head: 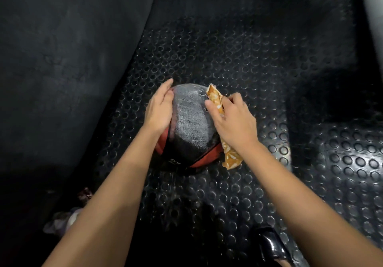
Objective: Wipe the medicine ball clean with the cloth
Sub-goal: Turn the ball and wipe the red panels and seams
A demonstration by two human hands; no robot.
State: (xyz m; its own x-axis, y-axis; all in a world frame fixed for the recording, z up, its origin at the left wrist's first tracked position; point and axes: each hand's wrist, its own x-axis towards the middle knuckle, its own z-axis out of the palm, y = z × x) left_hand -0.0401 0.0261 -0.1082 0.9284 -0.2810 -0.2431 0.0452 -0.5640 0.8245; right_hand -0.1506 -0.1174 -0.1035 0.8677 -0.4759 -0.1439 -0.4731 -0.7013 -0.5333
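Observation:
A black and red medicine ball [189, 125] sits on the studded rubber floor, its top panel grey with dust or moisture. My left hand [158, 109] lies flat against the ball's left side with straight fingers. My right hand [232, 119] grips an orange cloth with a white pattern [215, 97] and holds it against the ball's upper right side. One end of the cloth sticks up past my fingers, and the other end hangs down below my wrist beside the ball.
The black studded rubber mat [238, 63] covers the floor around the ball. A dark padded wall [62, 59] rises on the left. A crumpled pale fabric [60, 221] lies at the lower left, and a shiny black shoe [271, 244] shows at the bottom.

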